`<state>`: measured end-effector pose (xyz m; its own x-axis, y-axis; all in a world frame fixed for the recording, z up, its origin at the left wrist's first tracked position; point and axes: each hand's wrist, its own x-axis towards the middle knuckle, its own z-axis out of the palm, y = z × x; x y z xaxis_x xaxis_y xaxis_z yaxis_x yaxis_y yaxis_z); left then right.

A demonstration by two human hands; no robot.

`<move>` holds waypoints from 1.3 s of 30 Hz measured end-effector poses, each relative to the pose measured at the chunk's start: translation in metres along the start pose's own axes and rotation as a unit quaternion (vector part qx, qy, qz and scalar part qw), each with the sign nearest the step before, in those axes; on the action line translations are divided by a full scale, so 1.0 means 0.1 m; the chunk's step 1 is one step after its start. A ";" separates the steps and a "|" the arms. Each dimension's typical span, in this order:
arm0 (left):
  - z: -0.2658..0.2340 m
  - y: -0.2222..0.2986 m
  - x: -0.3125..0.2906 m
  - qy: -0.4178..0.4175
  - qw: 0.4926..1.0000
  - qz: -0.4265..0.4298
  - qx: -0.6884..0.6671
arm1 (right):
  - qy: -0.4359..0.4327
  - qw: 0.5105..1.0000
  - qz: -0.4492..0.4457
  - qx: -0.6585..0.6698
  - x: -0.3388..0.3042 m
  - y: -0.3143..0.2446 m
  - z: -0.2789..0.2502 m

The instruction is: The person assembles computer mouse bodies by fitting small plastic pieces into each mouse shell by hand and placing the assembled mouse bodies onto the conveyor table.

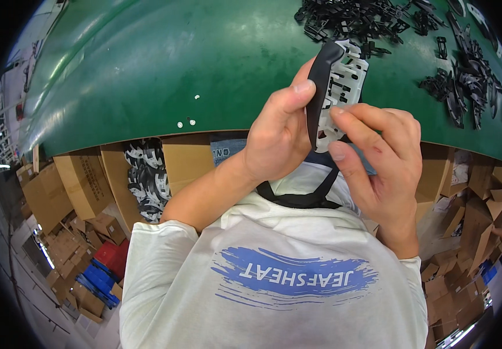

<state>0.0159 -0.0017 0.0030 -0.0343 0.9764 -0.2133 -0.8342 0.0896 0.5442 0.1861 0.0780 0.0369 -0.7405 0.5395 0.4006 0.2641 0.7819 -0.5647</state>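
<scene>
In my left hand (279, 131) is a curved plastic shell (353, 72), smooth and black on its outside, white and slotted on its inside. My left thumb presses on the black side, and the other fingers are mostly hidden behind the shell. Small black pieces show in the white slots. With its index fingertip, my right hand (382, 148) touches the white inside. The right thumb rests near the shell's lower end, apart from the index finger, and nothing shows between them. The shell is held tilted above the near edge of the green table (129, 70).
Small black plastic clips (350, 20) lie heaped at the back. Curved black parts (466, 81) are piled at the right. Several tiny white bits (192, 122) lie at the left. Below the table edge, a cardboard box (190, 160) stands beside black-and-white shells (146, 180).
</scene>
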 end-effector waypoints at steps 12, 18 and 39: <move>-0.03 -0.07 -0.04 -0.027 0.997 0.051 0.050 | -0.092 0.987 0.086 0.102 0.06 -0.11 -0.05; 0.01 -0.13 -0.09 0.003 0.995 0.066 0.073 | -0.165 0.971 0.044 0.165 0.13 0.14 -0.07; -0.05 0.31 -0.13 0.019 0.961 0.100 -0.256 | 0.028 0.995 0.004 0.091 0.11 0.27 0.18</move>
<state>-0.0124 -0.0126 0.0187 -0.2334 0.9556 -0.1801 -0.9703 -0.2166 0.1080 0.1734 0.0991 0.0131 -0.7017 0.5657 0.4330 0.1491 0.7109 -0.6873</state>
